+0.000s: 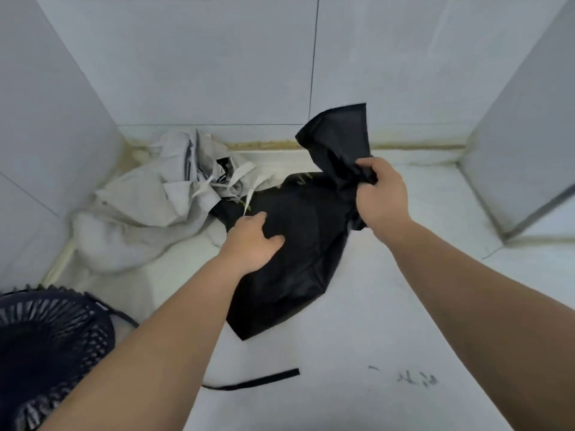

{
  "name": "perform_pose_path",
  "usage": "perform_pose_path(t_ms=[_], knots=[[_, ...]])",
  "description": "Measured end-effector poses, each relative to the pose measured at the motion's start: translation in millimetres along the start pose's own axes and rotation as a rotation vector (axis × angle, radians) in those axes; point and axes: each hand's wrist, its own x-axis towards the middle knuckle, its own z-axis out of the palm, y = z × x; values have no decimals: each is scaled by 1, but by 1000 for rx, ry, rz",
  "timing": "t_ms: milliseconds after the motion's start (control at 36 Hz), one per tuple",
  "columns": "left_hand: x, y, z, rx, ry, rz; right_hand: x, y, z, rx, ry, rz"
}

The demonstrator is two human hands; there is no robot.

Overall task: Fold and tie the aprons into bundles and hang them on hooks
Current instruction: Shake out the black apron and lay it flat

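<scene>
- Two hands: the left hand (252, 244) and the right hand (381, 194), both on the same cloth
- One black apron (295, 259), part of it lifted up, the rest lying down
- One pale grey heap (140, 206) of crumpled cloth; from here I can't tell how many aprons are in it
- At least three pale ties (249, 203) poking out of that heap
- One black strap (258, 382) trailing on the white surface (404, 306)
- One dark fan (46, 331) with a slatted grille
- One small patch of scribbled marks (417, 379)
</scene>
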Motion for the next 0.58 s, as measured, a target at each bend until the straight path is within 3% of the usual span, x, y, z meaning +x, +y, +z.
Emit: perform_pose_path(t_ms=[83,139,222,361,444,583], knots=[[-12,19,13,-4,-113,70,-4,-6,-22,425,-41,220],[-18,27,21,-4,-122,14,-6,-3,-35,618,-42,302],[-28,39,33,-7,-91,-68,-12,8,-60,781,-23,400],[-45,59,52,-11,-23,-35,-19,36,-96,1087,-42,497],[-59,73,67,-92,70,-72,-25,49,-117,1121,-96,528],[-87,90,89,-569,91,-100,-34,66,-156,934,-39,566]])
